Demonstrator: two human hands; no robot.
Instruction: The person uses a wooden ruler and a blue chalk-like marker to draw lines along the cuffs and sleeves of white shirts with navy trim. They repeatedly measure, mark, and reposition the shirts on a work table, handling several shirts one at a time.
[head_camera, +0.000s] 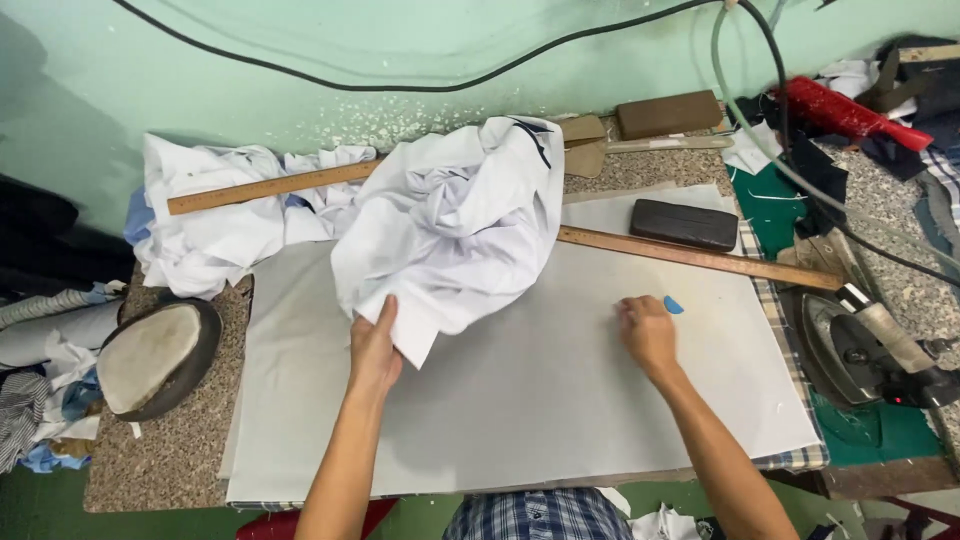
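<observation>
A crumpled white garment (455, 225) with a dark trim line lies bunched on the grey-white pressing cloth (560, 400) that covers the table. My left hand (375, 350) grips the garment's lower edge, thumb on top. My right hand (647, 335) rests on the cloth with the fingers curled, its fingertips at a small blue piece of tailor's chalk (673, 304). I cannot tell whether the fingers pinch the chalk or only touch it.
A long wooden ruler (700, 258) lies across the cloth at the right, another ruler (270, 188) on a pile of white fabric (215, 225) at the back left. A black block (684, 223), a brown block (668, 113), an iron (865, 345) at right, a padded ham (150, 357) at left.
</observation>
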